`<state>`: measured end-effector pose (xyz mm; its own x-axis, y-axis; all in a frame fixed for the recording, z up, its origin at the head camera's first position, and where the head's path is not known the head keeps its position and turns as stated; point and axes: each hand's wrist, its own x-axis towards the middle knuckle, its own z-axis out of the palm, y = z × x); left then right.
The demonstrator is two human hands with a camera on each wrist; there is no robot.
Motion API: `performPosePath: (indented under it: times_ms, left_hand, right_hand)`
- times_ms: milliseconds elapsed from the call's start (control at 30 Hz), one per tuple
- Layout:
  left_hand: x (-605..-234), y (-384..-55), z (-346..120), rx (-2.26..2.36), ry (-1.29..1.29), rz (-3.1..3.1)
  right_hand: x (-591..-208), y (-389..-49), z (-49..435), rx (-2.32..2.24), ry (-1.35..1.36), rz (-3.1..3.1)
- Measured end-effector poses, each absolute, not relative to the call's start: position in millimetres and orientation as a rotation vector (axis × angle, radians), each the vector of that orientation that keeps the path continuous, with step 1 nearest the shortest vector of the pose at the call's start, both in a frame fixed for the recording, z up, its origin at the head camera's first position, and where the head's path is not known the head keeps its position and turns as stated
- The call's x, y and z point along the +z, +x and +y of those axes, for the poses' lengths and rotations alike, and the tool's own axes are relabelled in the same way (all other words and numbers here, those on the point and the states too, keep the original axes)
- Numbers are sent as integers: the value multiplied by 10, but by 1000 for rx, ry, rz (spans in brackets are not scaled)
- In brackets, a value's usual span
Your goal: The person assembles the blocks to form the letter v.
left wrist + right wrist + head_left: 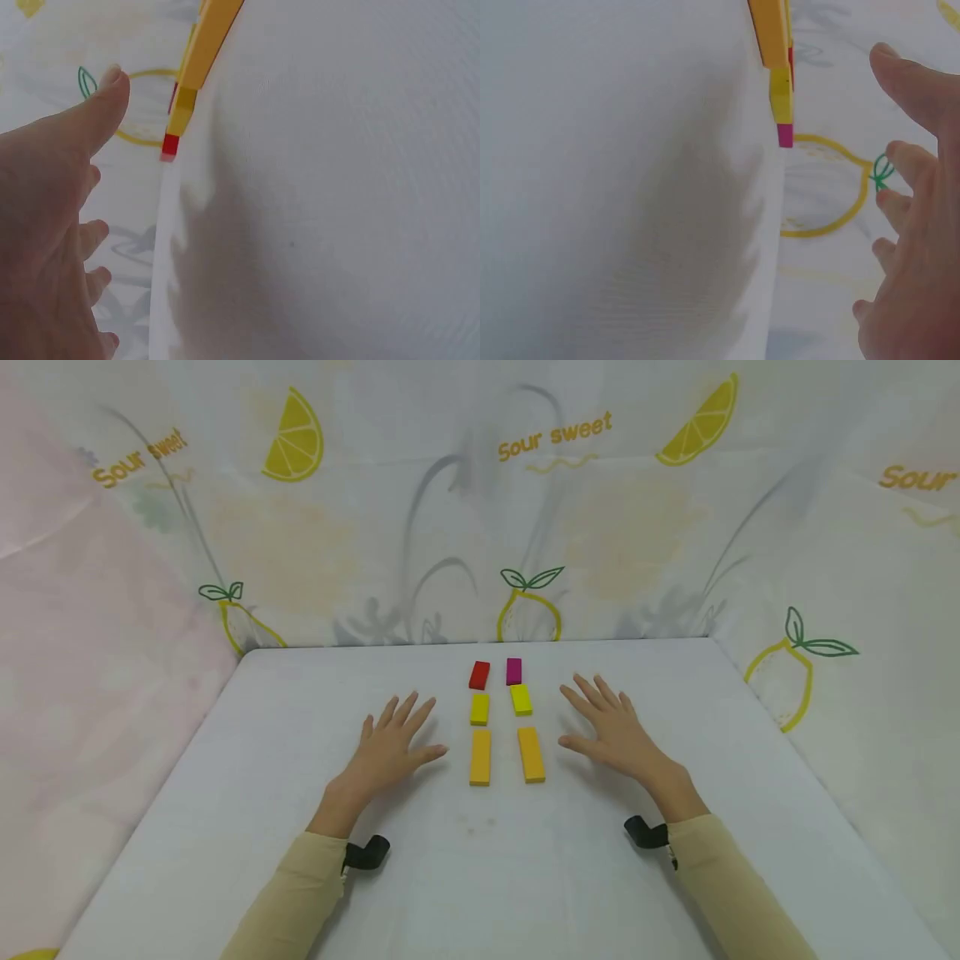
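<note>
Two columns of small blocks lie between the hands in the head view. On the left are a red block (479, 675), a yellow block (480, 709) and a longer orange block (481, 757). The right column has a magenta block (513, 671), a yellow block (521, 700) and a long orange block (531, 755). My left hand (393, 747), fingers spread, hovers left of the blocks and holds nothing. To their right, my right hand (611, 731) is spread likewise, its thumb near the orange block. Both wrist views show the hands raised over their shadows.
A white table (480, 877) carries the blocks. Behind it and at the sides hangs a pale cloth (420, 527) printed with lemons and lettering. Black wrist-worn devices (367, 852) sit at both sleeve cuffs.
</note>
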<state>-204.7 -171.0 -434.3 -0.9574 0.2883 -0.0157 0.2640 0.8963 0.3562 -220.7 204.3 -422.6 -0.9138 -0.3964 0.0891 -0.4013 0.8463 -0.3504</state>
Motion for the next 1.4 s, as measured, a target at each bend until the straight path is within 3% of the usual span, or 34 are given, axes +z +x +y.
performPosePath:
  times_ms: [1400]
  left_hand:
    - [-4378, -1934, -1280, 475, 634, 2869]
  right_hand:
    - [-4348, -2094, 1729, 603, 937, -3091]
